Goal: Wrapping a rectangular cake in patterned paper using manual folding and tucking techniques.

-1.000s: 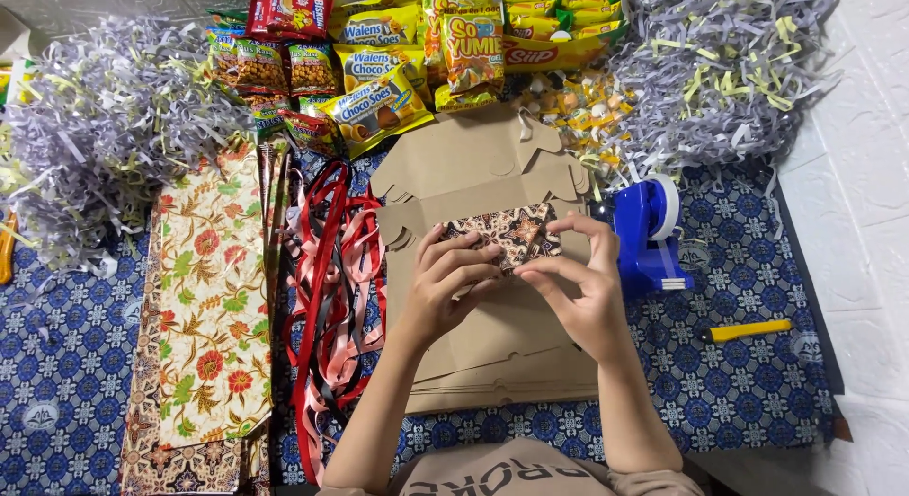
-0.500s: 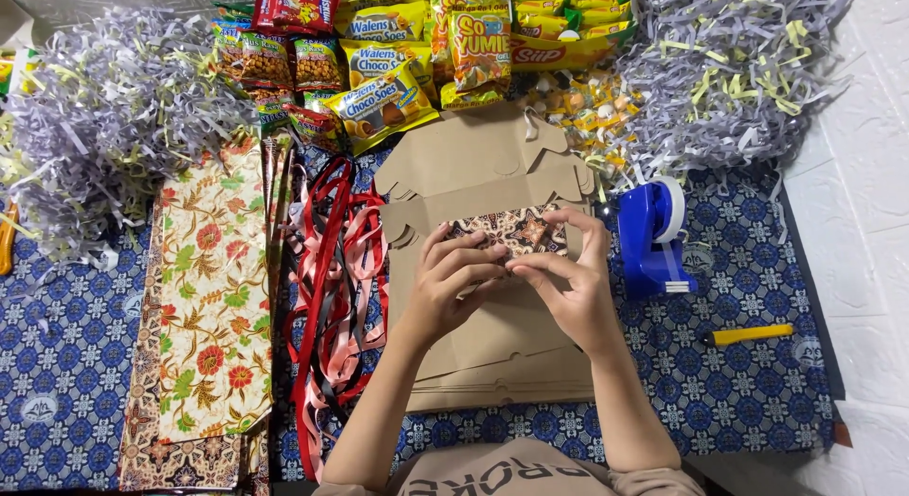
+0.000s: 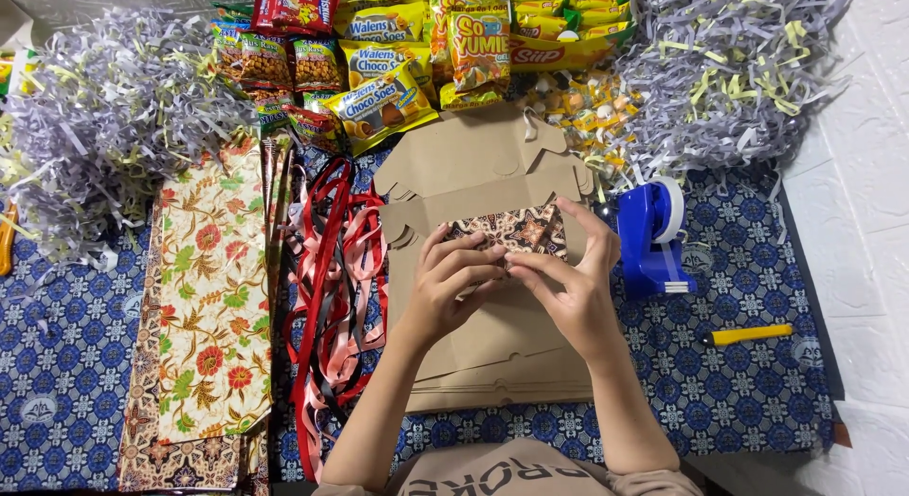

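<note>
Snack packets are lying in a row across the top centre of the frame: red pouches (image 3: 295, 6) at upper left, brown-and-green packets (image 3: 276, 62) just below them, and yellow-and-blue biscuit packs (image 3: 379, 103) angling down toward the middle. A tall yellow-orange packet (image 3: 479, 46) is standing beside flat yellow-and-red packs (image 3: 559, 32), and small clear-wrapped sweets (image 3: 578, 103) are lying just below them.

Both forearms are bare, with no sleeves, rings, watch or bracelets visible. The left hand (image 3: 454, 286) and right hand (image 3: 568, 288) are ungloved. A beige top with dark lettering covers the chest.

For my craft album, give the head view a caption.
Both hands, left and right, hold a patterned paper piece over flat brown boxes.
</note>
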